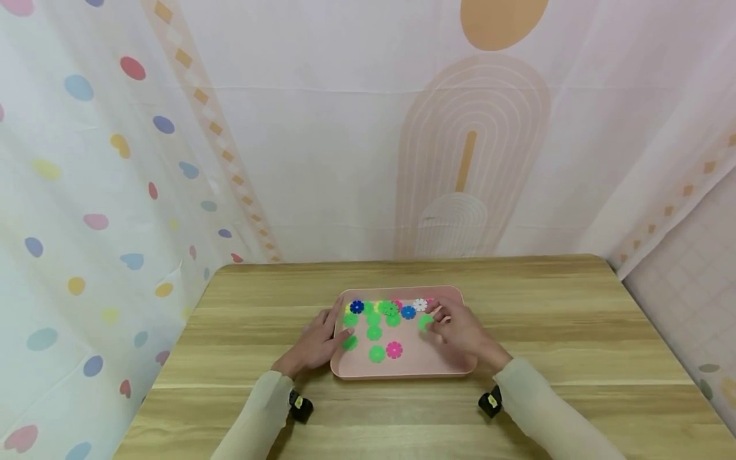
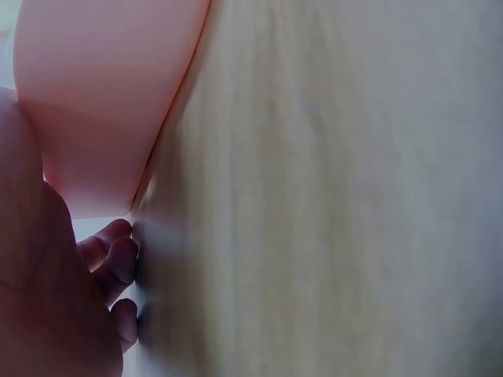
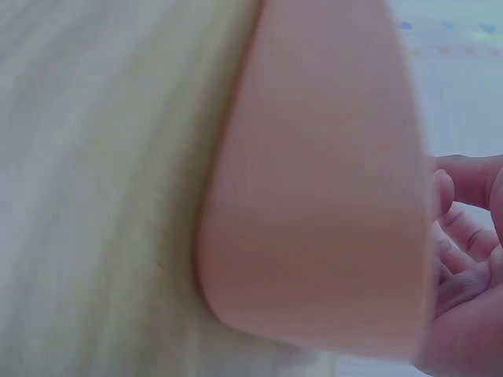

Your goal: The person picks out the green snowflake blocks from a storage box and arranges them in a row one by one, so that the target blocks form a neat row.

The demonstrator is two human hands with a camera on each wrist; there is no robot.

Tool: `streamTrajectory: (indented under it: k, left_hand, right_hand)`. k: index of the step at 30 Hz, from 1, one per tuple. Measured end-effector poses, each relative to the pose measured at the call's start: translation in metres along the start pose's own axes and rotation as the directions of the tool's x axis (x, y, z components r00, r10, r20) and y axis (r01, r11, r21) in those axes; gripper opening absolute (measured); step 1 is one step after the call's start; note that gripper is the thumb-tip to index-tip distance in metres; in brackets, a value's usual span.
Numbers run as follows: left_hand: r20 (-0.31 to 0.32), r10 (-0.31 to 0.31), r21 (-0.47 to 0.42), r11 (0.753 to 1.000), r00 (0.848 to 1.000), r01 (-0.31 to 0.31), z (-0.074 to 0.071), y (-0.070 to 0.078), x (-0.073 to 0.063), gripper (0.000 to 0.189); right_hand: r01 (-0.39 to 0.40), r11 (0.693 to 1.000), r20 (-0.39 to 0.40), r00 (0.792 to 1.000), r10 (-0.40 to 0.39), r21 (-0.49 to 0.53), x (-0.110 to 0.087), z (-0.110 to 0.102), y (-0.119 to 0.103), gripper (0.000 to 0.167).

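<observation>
Beside seemingly loose right hand point(image 1: 460, 326), green disc point(image 1: 423, 322) in tray point(image 1: 425, 359), rim point(image 1: 402, 377) in left hand point(image 1: 319, 341)

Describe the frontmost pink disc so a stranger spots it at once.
On the wooden table lies a shallow pink tray. Toward its near edge, in front of the other discs, two flower-shaped pieces sit side by side. The pink disc is the right-hand one in the head view; its bright colour sets it apart from the green disc on its left.

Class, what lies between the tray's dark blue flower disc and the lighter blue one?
Several green discs, with parts of a yellow disc and a pink disc, as the head view shows.
</observation>
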State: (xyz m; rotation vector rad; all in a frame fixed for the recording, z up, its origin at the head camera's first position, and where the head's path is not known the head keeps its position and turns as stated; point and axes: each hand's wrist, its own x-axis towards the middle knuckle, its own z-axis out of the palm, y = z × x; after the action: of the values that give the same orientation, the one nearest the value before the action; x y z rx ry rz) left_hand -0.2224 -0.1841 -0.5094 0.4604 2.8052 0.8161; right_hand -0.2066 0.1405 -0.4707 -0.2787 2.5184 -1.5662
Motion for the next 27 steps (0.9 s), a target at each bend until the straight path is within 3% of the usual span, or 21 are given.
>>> streamTrajectory:
  k: [12, 22, 27]
  left_hand:
    - [0.004, 0.014, 0.003, 1.0, 1.0, -0.014, -0.001, 0.001, -0.001, 0.077]
    - [0.011, 0.004, 0.007, 1.0, 1.0, -0.004, 0.0, 0.001, 0.0, 0.073]
    - [0.006, 0.016, 0.013, 1.0, 1.0, -0.016, 0.0, 0.0, 0.0, 0.072]
  right_hand:
    - [0.024, 1.0, -0.059, 0.998, -0.024, 0.002, -0.008, -0.037, 0.005, 0.021]
    - [-0.05, 0.993, -0.113, 0.992, 0.062, 0.108, -0.017, -0.075, 0.024, 0.029]
    - [-0.087, 0.99, -0.162, 0.981, 0.105, 0.111, -0.019, -0.088, 0.033, 0.033]
